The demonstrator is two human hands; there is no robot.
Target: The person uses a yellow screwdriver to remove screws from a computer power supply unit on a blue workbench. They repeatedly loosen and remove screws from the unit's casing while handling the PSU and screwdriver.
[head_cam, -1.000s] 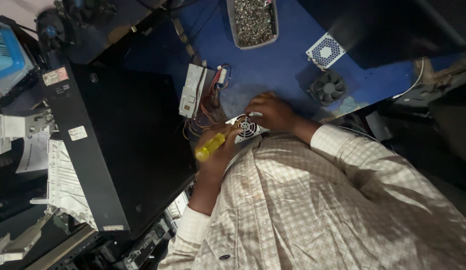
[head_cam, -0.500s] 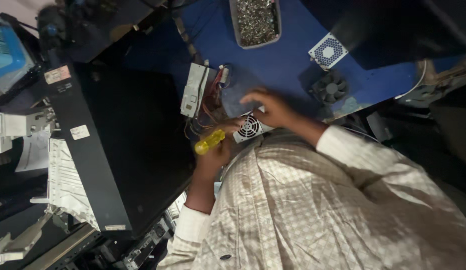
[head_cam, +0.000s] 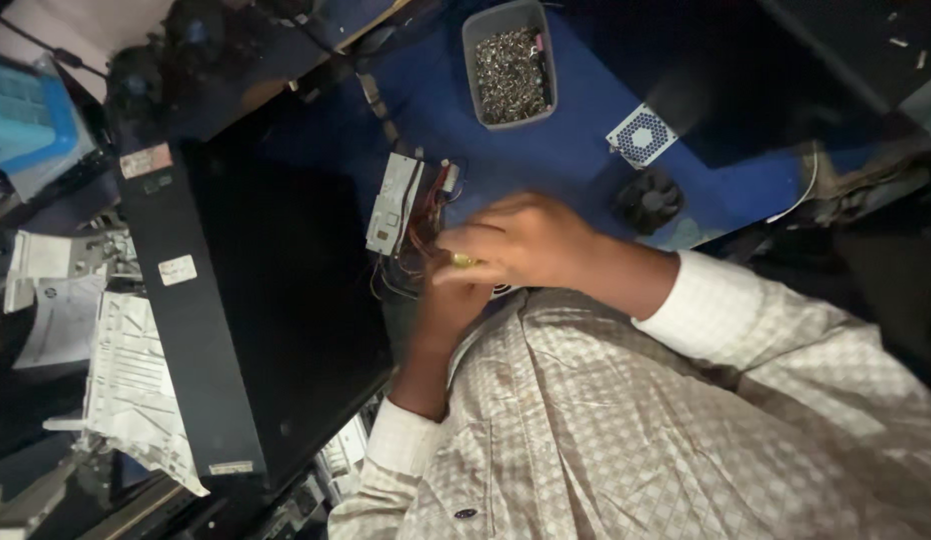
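a small yellow-handled screwdriver (head_cam: 464, 261) shows only as a short yellow tip between the 2 hands, over the blue work surface (head_cam: 576, 165) and just beside a bundle of red and dark wires (head_cam: 426, 225). the right hand (head_cam: 521, 240) lies over it with its fingers (head_cam: 461, 240) curled and pressed together around the tool. the left hand (head_cam: 451, 300) comes up from below and meets the same spot, but the right hand covers most of it, so whether its fingers are closed on anything cannot be told. both arms wear a pale checked long-sleeved shirt (head_cam: 626, 420).

the wires run to a flat grey metal unit (head_cam: 394, 203) lying on the surface just to the left of the hands. beside that stands a large black computer case (head_cam: 256, 300) with small white stickers. farther up the surface sits a grey rectangular tray filled with loose metal screws (head_cam: 509, 65). to the right of the hands lie a black round-bladed cooling fan (head_cam: 649, 198) and, near it, a white square grille with a honeycomb pattern (head_cam: 642, 134). crumpled white papers (head_cam: 126, 370) lie at the far left.
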